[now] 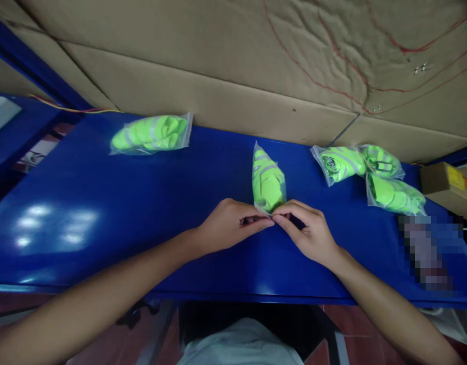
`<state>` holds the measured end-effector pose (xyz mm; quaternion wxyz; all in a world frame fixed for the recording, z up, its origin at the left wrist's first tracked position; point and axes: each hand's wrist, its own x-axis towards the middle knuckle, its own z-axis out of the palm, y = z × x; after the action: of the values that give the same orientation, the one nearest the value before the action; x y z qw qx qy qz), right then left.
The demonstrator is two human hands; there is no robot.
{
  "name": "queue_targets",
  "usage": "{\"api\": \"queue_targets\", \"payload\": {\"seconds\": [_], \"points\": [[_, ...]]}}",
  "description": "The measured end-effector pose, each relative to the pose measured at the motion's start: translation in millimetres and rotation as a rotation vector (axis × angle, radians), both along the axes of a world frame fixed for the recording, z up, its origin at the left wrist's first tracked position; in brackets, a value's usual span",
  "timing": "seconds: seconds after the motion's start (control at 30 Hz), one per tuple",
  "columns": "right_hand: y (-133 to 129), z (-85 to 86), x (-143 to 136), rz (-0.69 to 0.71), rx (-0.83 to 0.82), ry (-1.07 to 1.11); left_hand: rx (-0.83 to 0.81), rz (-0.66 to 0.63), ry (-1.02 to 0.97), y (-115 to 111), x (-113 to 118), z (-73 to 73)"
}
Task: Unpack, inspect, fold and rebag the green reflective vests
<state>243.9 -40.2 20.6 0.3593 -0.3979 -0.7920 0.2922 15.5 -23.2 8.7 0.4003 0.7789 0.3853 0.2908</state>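
A clear plastic zip bag (269,182) holds a rolled neon-green reflective vest with grey stripes. It lies on the blue table, its near edge pinched by both hands. My left hand (237,223) closes thumb and fingers on that edge from the left. From the right, my right hand (307,228) pinches the same edge, its fingertips almost touching the left ones. The exact spot under the fingertips is partly hidden.
Another bagged green vest (151,134) lies at the back left. Several more bagged vests (395,195) are grouped at the right. A cardboard box (442,190) stands at the right edge, and a cardboard-covered wall (218,91) borders the back of the blue table (142,203).
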Motion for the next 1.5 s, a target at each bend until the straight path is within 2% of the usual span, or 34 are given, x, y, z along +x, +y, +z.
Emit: {"api": "queue_targets", "payload": {"seconds": [0.3, 0.6, 0.93, 1.5], "points": [[-5, 0.8, -3, -0.033, 0.086, -0.07, 0.085, -0.016, 0.013, 0, -2, 4.6], [-6, 2.2, -5, -0.057, 0.132, -0.069, 0.043, -0.074, 0.02, 2, -7, 5.3], [-10, 3.7, -6, -0.084, 0.163, -0.035, 0.262, -0.121, -0.119, 1, -7, 8.0], [-17, 8.6, -11, -0.139, 0.181, -0.036, 0.285, -0.133, -0.163, -3, -6, 14.1]]}}
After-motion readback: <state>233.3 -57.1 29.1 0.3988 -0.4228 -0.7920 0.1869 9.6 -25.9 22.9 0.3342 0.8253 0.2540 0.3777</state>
